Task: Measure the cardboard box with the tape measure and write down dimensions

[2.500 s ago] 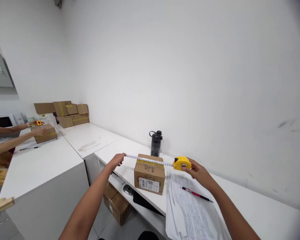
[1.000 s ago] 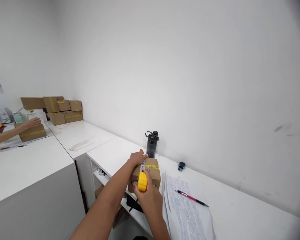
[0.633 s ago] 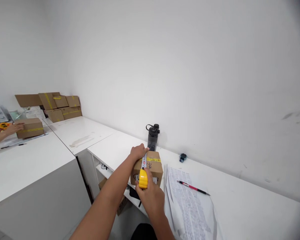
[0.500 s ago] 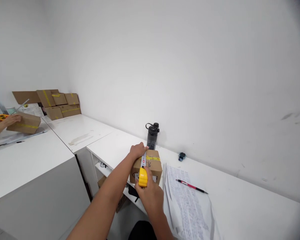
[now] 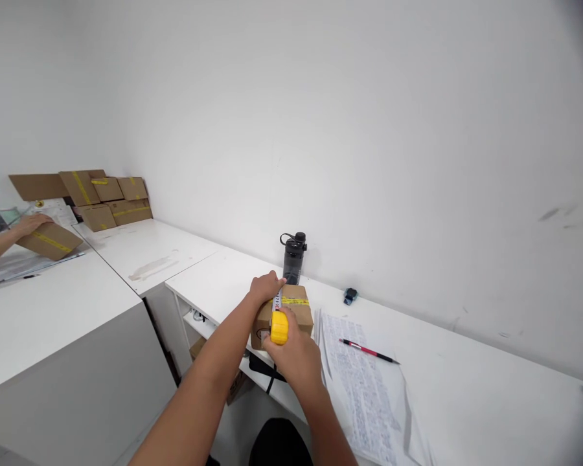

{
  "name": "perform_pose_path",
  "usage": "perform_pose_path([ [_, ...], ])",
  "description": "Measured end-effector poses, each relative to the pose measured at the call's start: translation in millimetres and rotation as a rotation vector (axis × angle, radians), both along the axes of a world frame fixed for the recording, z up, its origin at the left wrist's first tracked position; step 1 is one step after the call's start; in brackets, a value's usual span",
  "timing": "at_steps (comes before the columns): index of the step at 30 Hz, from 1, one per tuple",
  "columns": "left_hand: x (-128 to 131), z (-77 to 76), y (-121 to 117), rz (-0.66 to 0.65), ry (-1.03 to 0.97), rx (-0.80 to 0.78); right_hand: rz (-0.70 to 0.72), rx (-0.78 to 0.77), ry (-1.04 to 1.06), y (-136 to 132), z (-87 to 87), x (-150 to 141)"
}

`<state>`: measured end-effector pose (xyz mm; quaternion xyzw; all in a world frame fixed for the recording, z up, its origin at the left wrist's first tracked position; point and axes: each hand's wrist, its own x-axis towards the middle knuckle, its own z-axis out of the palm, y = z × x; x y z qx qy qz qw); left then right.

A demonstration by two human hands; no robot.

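Note:
A small cardboard box (image 5: 298, 309) with yellow tape sits on the white desk (image 5: 466, 395). My right hand (image 5: 294, 356) grips a yellow tape measure (image 5: 278, 327) at the box's near edge. Its blade (image 5: 276, 301) runs across the box top to the far edge. There my left hand (image 5: 266, 286) pinches the blade's end against the box.
A black bottle (image 5: 293, 258) stands behind the box by the wall. Printed sheets (image 5: 364, 388) with a red pen (image 5: 366, 350) lie to the right. A small dark object (image 5: 350, 296) sits near the wall. At far left another person's hand (image 5: 29, 223) tilts a box (image 5: 51, 239); more boxes (image 5: 107, 197) are stacked behind.
Earlier the tape spanned the box left to right; now it runs front to back, my right hand at the near edge. The other person has tilted their box.

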<state>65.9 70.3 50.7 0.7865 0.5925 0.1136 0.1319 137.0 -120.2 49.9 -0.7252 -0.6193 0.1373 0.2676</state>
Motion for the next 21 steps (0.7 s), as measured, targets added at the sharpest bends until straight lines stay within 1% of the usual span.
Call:
perform_pose_path([
  [7, -0.6, -1.0, 0.9, -0.003, -0.005, -0.008, 0.015, 0.028, 0.027, 10.7, 2.0, 4.1],
  [14, -1.2, -1.5, 1.4, -0.008, -0.008, -0.001, 0.048, 0.012, 0.047, 20.8, 14.6, 9.1],
  [21, -0.6, -6.5, 6.1, -0.01, -0.002, 0.013, 0.081, -0.044, 0.035, 46.5, 23.8, 23.9],
])
